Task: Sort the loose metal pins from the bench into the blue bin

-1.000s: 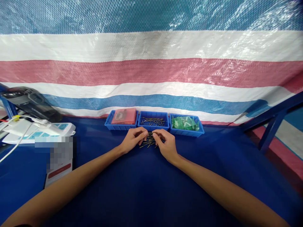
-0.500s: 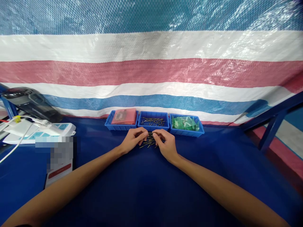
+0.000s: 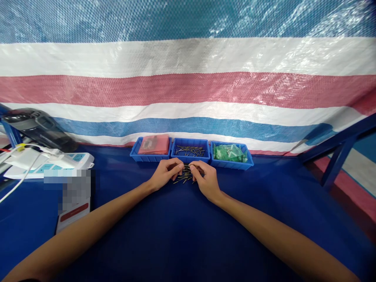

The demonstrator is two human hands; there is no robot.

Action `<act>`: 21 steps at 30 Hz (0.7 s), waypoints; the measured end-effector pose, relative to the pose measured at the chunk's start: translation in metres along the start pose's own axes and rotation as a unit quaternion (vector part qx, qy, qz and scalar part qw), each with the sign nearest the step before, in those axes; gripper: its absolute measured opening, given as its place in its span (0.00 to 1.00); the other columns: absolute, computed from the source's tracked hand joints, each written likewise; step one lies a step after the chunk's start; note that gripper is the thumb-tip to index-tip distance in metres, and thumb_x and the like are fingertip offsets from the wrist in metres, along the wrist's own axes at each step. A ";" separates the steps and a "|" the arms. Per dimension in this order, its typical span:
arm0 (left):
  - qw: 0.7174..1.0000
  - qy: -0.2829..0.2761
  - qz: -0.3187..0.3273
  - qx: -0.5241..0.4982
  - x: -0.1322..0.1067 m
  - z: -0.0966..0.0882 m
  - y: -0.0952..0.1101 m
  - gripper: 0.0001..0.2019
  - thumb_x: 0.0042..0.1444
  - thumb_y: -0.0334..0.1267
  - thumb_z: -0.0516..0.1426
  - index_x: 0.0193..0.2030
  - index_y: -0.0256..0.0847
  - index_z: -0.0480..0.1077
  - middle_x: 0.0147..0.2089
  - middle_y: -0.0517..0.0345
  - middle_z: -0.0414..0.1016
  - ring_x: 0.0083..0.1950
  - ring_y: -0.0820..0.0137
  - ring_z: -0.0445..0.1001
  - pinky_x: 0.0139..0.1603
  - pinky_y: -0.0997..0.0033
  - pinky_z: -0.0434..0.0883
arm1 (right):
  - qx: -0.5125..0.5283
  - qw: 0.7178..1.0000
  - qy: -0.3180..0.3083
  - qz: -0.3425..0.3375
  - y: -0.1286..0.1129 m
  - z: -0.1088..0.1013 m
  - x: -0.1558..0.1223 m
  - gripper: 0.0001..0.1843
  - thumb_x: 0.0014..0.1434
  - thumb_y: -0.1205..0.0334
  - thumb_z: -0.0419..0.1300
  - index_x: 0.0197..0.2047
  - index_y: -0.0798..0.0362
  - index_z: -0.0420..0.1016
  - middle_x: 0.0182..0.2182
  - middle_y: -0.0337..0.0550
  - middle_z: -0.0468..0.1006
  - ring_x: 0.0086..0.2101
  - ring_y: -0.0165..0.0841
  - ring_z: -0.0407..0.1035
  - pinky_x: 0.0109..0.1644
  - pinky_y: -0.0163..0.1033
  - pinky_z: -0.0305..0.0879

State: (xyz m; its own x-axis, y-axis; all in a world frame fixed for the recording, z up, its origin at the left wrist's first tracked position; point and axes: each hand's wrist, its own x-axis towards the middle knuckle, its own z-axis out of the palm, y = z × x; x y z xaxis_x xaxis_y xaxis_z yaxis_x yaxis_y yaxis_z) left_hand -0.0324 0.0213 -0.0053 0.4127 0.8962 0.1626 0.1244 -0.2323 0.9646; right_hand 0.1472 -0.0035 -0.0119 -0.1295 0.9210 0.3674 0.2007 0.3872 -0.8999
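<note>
1. The left hand point(image 3: 167, 172) is held low over the bench point(image 3: 182, 235), with its fingers curled and its thumb brought close to the forefinger; whether a rod is grasped in it cannot be told at this size.
2. The right hand point(image 3: 207, 178) is placed opposite, curled in the same way, with thumb and forefinger drawn together; whether anything is pinched there cannot be told either.
3. A loose pile of slender brass-coloured metal rods point(image 3: 185, 178) is spread on the bench between the two hands, and is partly hidden by the fingers. The rods are laid at various angles.
4. Just beyond the hands, three blue plastic bins are lined up side by side.
5. In the left bin point(image 3: 150, 158), red plastic packets point(image 3: 154, 145) are stacked, the top one marked by a dark patch.
6. In the middle bin point(image 3: 190, 142), directly behind the pile, more thin metal rods point(image 3: 190, 149) are scattered.
7. The right bin point(image 3: 232, 165) is filled with green plastic packets point(image 3: 230, 152).
8. Well to the left, white plugs are fitted into a power strip point(image 3: 84, 162).
9. Behind the bins, the view is closed off by a striped tarpaulin point(image 3: 188, 90).
</note>
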 end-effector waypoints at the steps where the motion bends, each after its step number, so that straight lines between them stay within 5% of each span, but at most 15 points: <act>1: 1.000 0.001 0.000 0.002 0.000 0.000 0.000 0.16 0.59 0.47 0.55 0.33 0.34 0.69 0.24 0.61 0.68 0.18 0.80 0.62 0.20 0.80 0.61 | 0.001 1.000 -0.001 0.000 0.000 0.000 0.000 0.11 0.63 0.57 0.53 0.38 0.53 0.73 0.26 0.39 0.71 0.22 0.27 0.65 0.28 0.34 0.65; 21: 1.000 -0.001 0.013 0.027 -0.002 0.000 0.001 0.14 0.60 0.45 0.55 0.35 0.35 0.69 0.24 0.62 0.68 0.19 0.80 0.62 0.21 0.79 0.61 | -0.036 0.999 -0.004 -0.022 -0.004 -0.001 -0.001 0.11 0.62 0.57 0.53 0.37 0.53 0.74 0.28 0.41 0.73 0.25 0.29 0.67 0.30 0.34 0.64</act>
State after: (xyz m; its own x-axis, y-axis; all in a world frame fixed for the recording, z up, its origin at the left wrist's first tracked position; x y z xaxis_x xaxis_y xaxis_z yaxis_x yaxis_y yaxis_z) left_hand -0.0331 0.0194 -0.0045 0.4183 0.8888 0.1873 0.1624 -0.2761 0.9473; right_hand 0.1471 -0.0056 -0.0082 -0.1470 0.9026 0.4047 0.2634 0.4301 -0.8635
